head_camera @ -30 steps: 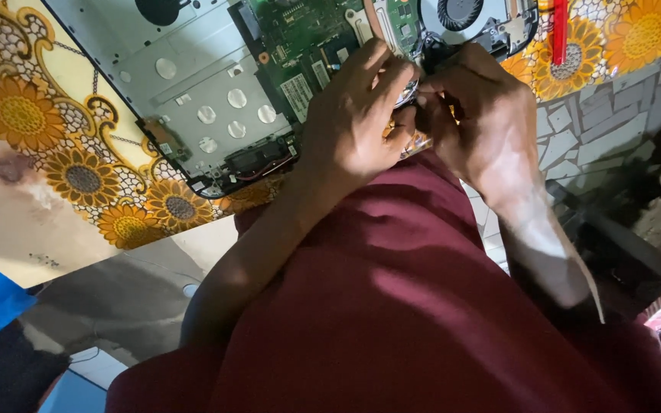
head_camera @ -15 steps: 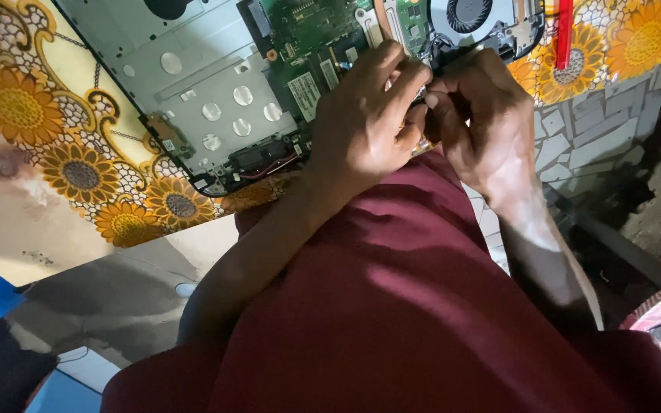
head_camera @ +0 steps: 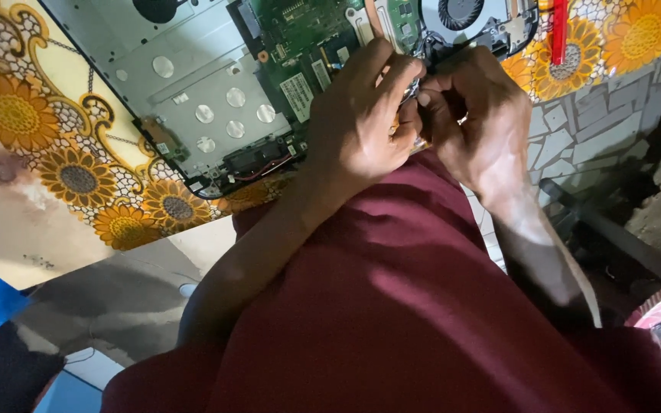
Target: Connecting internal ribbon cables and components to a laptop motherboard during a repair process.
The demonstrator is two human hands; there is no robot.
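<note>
An opened laptop [head_camera: 216, 99] lies bottom-up on a sunflower-patterned tablecloth [head_camera: 63, 176], its green circuit board [head_camera: 307, 38] and round cooling fan [head_camera: 460, 15] bared. Both hands meet at the near edge just below the fan — the left hand [head_camera: 361, 115] curled with its fingers bent over the board's edge, the right hand [head_camera: 476, 122] closed into a loose fist, thumb and fingertips pinched around something too small and hidden to tell. A red-handled tool [head_camera: 558, 30] lies just beside the fan, and a maroon garment [head_camera: 392, 306] fills the foreground.
</note>
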